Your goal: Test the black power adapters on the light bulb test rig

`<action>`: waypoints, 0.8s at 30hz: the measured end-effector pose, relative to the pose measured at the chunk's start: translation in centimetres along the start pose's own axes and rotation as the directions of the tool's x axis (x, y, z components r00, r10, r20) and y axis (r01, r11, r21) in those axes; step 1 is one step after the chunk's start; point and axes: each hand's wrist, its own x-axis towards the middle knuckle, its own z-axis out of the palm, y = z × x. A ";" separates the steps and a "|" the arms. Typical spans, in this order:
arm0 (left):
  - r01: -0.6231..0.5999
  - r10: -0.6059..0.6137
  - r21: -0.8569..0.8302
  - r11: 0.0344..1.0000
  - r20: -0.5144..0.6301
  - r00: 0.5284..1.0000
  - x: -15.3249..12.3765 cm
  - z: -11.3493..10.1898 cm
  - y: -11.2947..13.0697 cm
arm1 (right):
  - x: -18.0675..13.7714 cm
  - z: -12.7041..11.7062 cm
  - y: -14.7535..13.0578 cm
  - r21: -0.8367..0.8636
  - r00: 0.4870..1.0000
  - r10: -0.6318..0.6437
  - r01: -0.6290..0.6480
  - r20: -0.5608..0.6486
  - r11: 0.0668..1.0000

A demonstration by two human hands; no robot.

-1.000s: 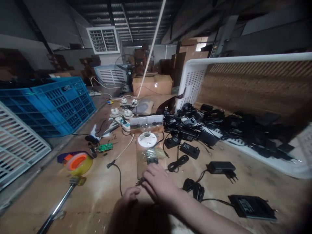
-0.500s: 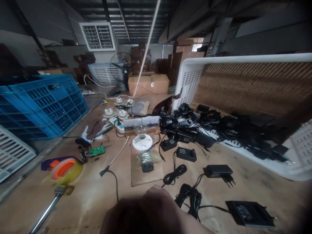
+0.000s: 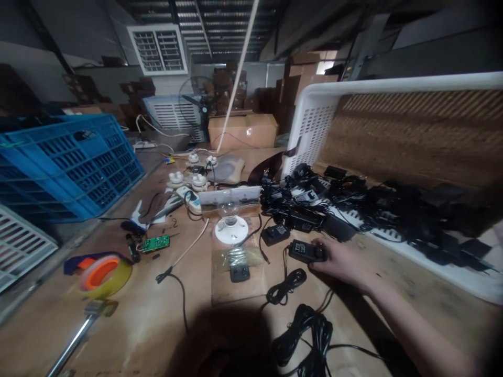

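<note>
My right hand (image 3: 341,262) reaches in from the lower right, its fingers closed around the plug end of a black power adapter (image 3: 302,252) lying on the table. Another black adapter (image 3: 275,234) lies just left of it. A cable coil (image 3: 286,286) and a larger tied cable bundle (image 3: 306,335) lie nearer to me. A dark, blurred shape at the bottom centre may be my left hand (image 3: 230,340); its fingers cannot be made out. Beyond it, a clear bulb in a white round lamp holder (image 3: 231,230) stands on a board, with a small black socket block (image 3: 239,272) in front.
A white basket (image 3: 310,131) lies tipped at the right, black adapters heaped at its opening. At the left are a blue crate (image 3: 106,167), a tape roll (image 3: 123,277), a hammer-like metal tool (image 3: 74,340) and a green circuit board (image 3: 156,243). A cardboard box (image 3: 241,132) stands behind.
My right hand has come onto the adapter at the right of the board. The lit fingers at the bottom centre are gone, leaving a dark shape. My forearm now covers the two adapters lying further right.
</note>
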 end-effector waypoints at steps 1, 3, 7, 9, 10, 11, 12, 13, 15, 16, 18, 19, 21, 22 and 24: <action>-0.003 0.003 0.004 1.000 0.001 1.000 0.2 -0.1 0.0 | -0.4 -0.2 0.0 0.127 1.000 -0.011 0.014 -0.021 0.992; -0.004 0.004 0.008 1.000 -0.001 1.000 0.6 -0.3 0.0 | -1.5 -0.6 -0.5 0.512 0.996 -0.001 0.048 -0.091 0.858; -0.014 0.014 0.009 1.000 0.005 1.000 1.9 -0.2 0.4 | -4.2 0.1 -3.7 0.878 0.989 0.147 -0.045 -0.029 0.476; -0.029 0.029 0.005 1.000 0.022 0.999 2.4 -0.1 0.7 | -5.7 2.0 -6.0 0.809 0.989 0.150 -0.076 -0.015 0.582; -0.036 0.036 0.002 0.999 0.031 0.999 2.6 0.0 0.8 | -6.4 3.3 -7.2 0.750 0.992 0.121 -0.056 -0.032 0.659; -0.041 0.041 0.000 0.999 0.039 0.998 2.7 0.0 0.9 | -7.1 4.7 -8.3 0.697 0.995 0.079 -0.016 -0.059 0.717; -0.041 0.041 0.000 0.999 0.043 0.998 2.6 0.0 0.8 | -7.8 6.1 -9.3 0.656 0.996 0.037 0.026 -0.083 0.754; -0.038 0.038 0.000 0.999 0.043 0.998 2.5 0.0 0.8 | -8.3 7.4 -10.2 0.627 0.995 -0.001 0.062 -0.097 0.776; -0.027 0.027 0.006 1.000 0.049 0.998 1.9 0.0 0.5 | -8.9 9.6 -11.5 0.589 0.993 -0.057 0.108 -0.105 0.801; -0.022 0.021 0.012 1.000 0.059 0.998 1.6 0.0 0.5 | -9.0 10.4 -11.9 0.568 0.991 -0.078 0.127 -0.109 0.813; -0.018 0.015 0.026 0.999 0.093 0.996 1.0 0.1 0.5 | -8.7 11.4 -12.7 0.518 0.990 -0.083 0.130 -0.112 0.846; -0.019 0.015 0.034 0.999 0.111 0.994 0.7 0.2 0.6 | -8.4 11.6 -13.0 0.491 0.991 -0.070 0.116 -0.111 0.863; -0.022 0.016 0.050 0.999 0.130 0.991 0.4 0.4 1.1 | -7.9 11.9 -13.4 0.449 0.995 -0.035 0.075 -0.095 0.890; -0.025 0.017 0.058 0.998 0.136 0.991 0.3 0.5 1.3 | -7.8 12.0 -13.5 0.442 0.996 -0.023 0.061 -0.092 0.895; -0.025 0.014 0.074 0.997 0.148 0.989 0.2 0.6 1.7 | -7.6 12.0 -13.7 0.460 0.992 -0.039 0.089 -0.118 0.883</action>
